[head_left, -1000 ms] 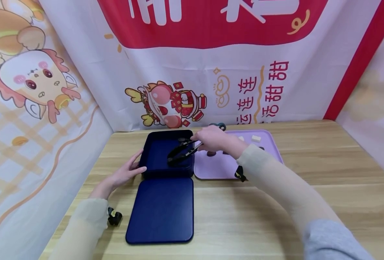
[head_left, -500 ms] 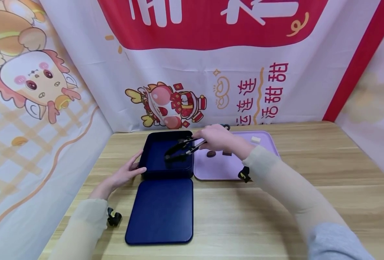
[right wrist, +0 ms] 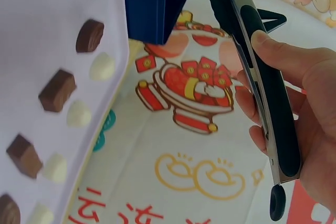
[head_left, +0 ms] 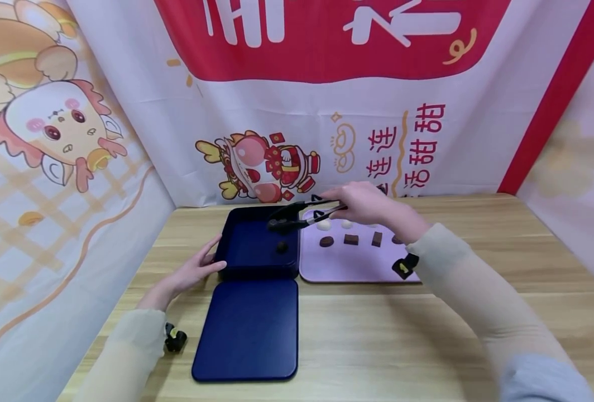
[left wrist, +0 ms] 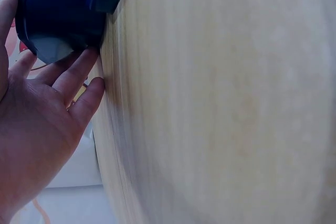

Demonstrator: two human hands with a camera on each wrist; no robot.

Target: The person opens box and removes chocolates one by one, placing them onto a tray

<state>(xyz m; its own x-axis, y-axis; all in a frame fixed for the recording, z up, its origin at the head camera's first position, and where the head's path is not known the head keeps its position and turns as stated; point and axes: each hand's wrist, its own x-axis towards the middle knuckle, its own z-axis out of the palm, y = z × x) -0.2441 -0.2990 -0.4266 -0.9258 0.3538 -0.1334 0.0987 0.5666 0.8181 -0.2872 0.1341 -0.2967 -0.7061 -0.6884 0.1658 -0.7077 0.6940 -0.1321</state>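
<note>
My right hand (head_left: 364,204) grips a pair of black and silver tongs (head_left: 297,224); in the right wrist view the thumb lies along the tongs' handle (right wrist: 273,98). The tong tips are over the right part of a dark blue box (head_left: 221,248). Below them a small dark brown chocolate (head_left: 282,247) lies on the box floor, apart from the tips. My left hand (head_left: 199,267) rests against the box's left side with fairly straight fingers (left wrist: 79,74). On a lilac tray (head_left: 347,271) sit brown chocolates (head_left: 351,239) and white ones (head_left: 324,224), partly hidden by my right arm.
A flat dark blue lid (head_left: 247,329) lies on the wooden table (head_left: 357,340) in front of the box. The tray stands close against the box's right side. A printed cloth (head_left: 277,100) hangs directly behind them.
The tongs have risen from inside the box and shifted right with my right hand. The brown chocolate now shows on the box floor, free of the tips. My left hand stays put.
</note>
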